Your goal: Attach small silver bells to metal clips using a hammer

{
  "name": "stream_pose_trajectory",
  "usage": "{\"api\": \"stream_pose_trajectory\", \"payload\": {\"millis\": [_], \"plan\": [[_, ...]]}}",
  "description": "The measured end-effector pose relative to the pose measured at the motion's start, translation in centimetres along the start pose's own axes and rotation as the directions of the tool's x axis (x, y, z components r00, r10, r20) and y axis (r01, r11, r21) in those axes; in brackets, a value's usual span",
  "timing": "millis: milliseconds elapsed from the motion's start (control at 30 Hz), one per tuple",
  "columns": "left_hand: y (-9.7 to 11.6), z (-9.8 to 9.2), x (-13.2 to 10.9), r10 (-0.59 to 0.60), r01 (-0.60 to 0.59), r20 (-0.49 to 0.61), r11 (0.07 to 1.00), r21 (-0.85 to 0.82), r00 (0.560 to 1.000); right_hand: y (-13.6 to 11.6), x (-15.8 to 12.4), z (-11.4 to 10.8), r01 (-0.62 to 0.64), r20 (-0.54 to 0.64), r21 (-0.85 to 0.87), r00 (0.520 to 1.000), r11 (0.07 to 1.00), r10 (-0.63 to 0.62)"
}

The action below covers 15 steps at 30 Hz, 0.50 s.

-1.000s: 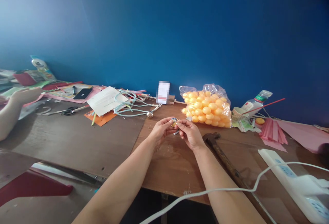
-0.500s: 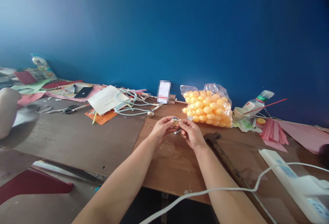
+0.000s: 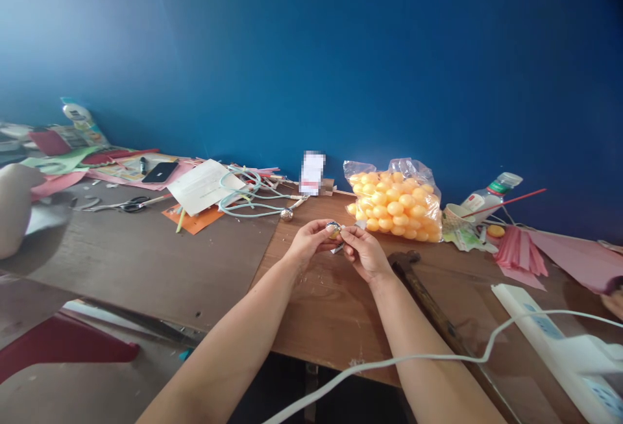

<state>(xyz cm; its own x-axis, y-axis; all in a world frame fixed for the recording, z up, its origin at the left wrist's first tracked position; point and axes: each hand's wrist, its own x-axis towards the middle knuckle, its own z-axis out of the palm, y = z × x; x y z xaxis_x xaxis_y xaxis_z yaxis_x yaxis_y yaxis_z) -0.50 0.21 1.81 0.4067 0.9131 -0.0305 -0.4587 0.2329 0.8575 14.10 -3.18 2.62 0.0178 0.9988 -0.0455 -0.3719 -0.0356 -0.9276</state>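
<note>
In the head view, my left hand (image 3: 311, 242) is closed, with thumb and fingers pinching a small shiny silver ball (image 3: 333, 228). My right hand (image 3: 363, 250) meets it from the right, its thumb and fingertips pressed together against the ball's side. Whatever lies between those right fingertips is too small to make out. Below the fingers shows a bit of a small whitish piece (image 3: 337, 249), partly hidden. A second shiny silver ball (image 3: 286, 215) rests on the wooden table (image 3: 316, 307), left of my hands and apart from them.
A clear bag of orange balls (image 3: 396, 206) stands behind my right hand. A hammer (image 3: 423, 294) lies beside my right forearm, near a white power strip (image 3: 530, 320) whose cable crosses that arm. Leftward are scissors (image 3: 131, 205), papers (image 3: 207, 187) and light-blue cord (image 3: 250, 206). Someone's hand (image 3: 616, 297) shows far right.
Both hands keep the same hold around the silver ball. The view has shifted very slightly. More of another person shows at the right edge.
</note>
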Motion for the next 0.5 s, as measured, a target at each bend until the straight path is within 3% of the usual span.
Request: {"api": "stream_pose_trajectory", "payload": {"millis": [500], "plan": [[0.10, 0.24, -0.14, 0.027, -0.026, -0.020, 1.000, 0.013, 0.999, 0.22, 0.04, -0.17, 0.023, -0.004, -0.039, 1.000, 0.999, -0.023]]}}
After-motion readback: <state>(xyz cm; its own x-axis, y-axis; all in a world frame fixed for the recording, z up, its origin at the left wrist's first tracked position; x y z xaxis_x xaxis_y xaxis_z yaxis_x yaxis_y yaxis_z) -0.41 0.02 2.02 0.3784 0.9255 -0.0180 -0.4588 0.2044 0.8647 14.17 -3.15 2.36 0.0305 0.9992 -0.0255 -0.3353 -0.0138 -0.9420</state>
